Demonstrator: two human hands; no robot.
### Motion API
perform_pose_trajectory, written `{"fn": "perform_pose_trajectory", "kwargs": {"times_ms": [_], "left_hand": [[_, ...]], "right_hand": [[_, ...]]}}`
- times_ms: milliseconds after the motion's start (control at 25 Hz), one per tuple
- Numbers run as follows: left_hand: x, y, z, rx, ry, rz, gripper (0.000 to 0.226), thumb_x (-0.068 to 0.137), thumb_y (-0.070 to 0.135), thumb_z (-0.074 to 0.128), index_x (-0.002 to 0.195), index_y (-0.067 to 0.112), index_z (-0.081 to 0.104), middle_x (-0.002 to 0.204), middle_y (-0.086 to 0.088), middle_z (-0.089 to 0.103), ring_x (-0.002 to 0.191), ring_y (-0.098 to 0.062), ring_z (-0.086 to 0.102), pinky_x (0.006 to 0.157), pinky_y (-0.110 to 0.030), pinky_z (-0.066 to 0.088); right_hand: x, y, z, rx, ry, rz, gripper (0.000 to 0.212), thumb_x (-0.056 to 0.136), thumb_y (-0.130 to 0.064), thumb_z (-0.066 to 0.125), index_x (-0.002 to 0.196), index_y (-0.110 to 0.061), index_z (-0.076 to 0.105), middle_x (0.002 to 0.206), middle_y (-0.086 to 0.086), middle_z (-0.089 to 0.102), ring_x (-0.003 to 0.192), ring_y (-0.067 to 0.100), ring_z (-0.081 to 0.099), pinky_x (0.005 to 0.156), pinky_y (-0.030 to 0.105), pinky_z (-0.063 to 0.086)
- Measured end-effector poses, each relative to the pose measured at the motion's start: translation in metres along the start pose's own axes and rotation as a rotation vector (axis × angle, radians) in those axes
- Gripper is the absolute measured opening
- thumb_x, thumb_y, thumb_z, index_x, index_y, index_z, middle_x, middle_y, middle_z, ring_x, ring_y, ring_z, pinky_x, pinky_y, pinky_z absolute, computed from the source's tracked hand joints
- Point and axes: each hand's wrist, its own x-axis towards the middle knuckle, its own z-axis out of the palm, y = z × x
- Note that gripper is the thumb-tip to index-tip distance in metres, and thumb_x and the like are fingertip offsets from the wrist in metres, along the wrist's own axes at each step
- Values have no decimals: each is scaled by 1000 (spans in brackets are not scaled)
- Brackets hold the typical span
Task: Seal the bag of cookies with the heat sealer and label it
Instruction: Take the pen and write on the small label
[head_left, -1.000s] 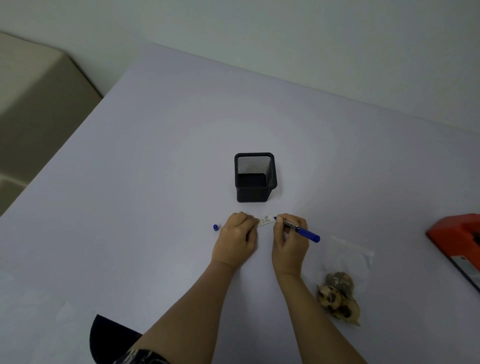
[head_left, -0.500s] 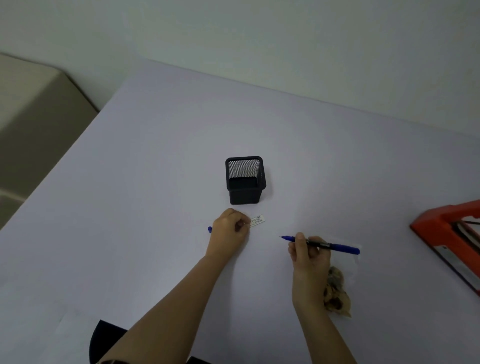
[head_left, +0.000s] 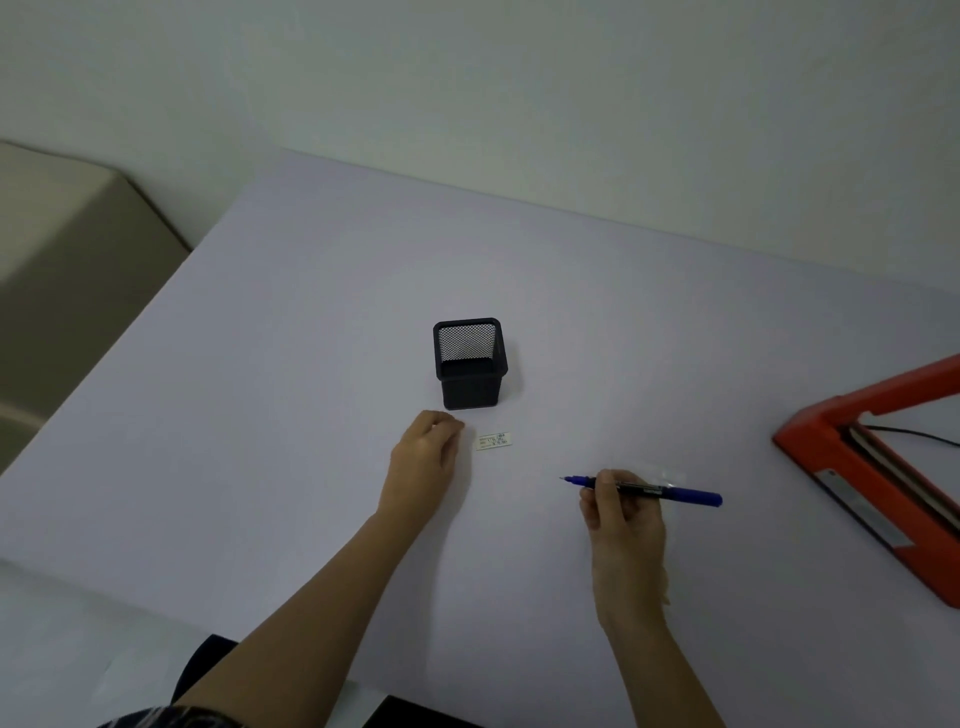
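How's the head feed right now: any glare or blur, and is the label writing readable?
Head view: dim, even light, no glare; soft shadows beside the left hand and pen holder; pen in the right hand sharp; label marks too small to read.

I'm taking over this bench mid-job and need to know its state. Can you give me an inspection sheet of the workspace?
Surface: pale table, flat, no spills seen.
Job's things: written label lies flat, alone; orange heat sealer at the right, arm lifted open; cookie bag mostly hidden behind the right hand, only clear plastic shows.
Clutter: black mesh pen holder, upright behind the label.
Grips: left hand curled on the table beside the label, not touching it, contents hidden; right hand holds an uncapped blue pen.
Cables: thin black cable by the sealer.
Surroundings: plain wall; beige furniture at left.
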Motion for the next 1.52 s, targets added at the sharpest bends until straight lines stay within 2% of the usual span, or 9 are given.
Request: {"fn": "perform_pose_trajectory", "kwargs": {"times_ms": [80,160,280,360,480,640,960,1240,1520], "left_hand": [[-9,-9,-11,145,41,-92,23,85,6,63,108,5,67,118,-17,59,98,-34,58,77,-38,51],[-16,-19,-18,215,-76,-211,33,90,11,57,123,10,59,128,-18,50,108,-35,52,86,-41,48],[-22,-17,-24,107,-152,-242,29,94,5,48,120,5,60,115,-15,59,102,-29,56,85,-23,41],[-23,0,-35,-117,-39,-403,24,93,8,52,115,10,62,103,-8,66,93,-22,60,80,-15,40],[-26,39,-55,-805,-55,-718,14,90,9,58,101,14,65,96,-5,70,89,-18,65,78,-19,51],[-31,70,-77,-1164,-143,-786,17,91,4,54,96,9,69,93,-8,71,82,-16,66,76,-21,57],[-31,75,-88,-1081,-237,-679,17,91,9,55,93,15,70,89,-2,73,73,-11,66,76,-23,57],[-32,74,-86,-818,-280,-514,14,90,13,58,98,13,70,83,-4,70,65,-6,63,67,-15,53],[-33,78,-80,-753,-250,-557,18,91,21,57,95,9,69,67,-3,63,57,-8,55,58,-16,51]], "right_hand": [[-4,-5,3,14,-49,51,10,91,-10,52,84,-11,59,81,1,63,67,3,65,65,10,53],[-8,-8,10,77,-65,143,13,92,-12,51,83,-10,60,82,2,63,67,3,66,64,11,54],[-13,-9,20,142,-53,191,22,95,-19,46,84,-9,62,87,5,63,70,7,67,65,13,56],[-15,-9,25,95,-63,163,21,95,-20,46,87,-11,62,85,4,63,73,9,65,67,13,56],[-19,-11,31,66,-70,137,11,92,-18,52,89,-11,59,81,3,63,67,5,67,61,12,54],[-25,-12,37,34,-80,118,9,91,-17,53,86,-11,59,83,1,65,68,5,68,60,11,53],[-31,-10,40,29,-121,110,9,91,-16,53,86,-12,59,82,-2,65,70,3,68,62,11,53],[-35,-10,37,-15,-204,74,13,89,-7,55,80,-11,63,71,-6,69,72,8,69,65,12,53],[-34,0,34,-6,-221,61,12,89,-7,55,81,-9,64,67,-7,71,71,6,69,64,12,53]]}}
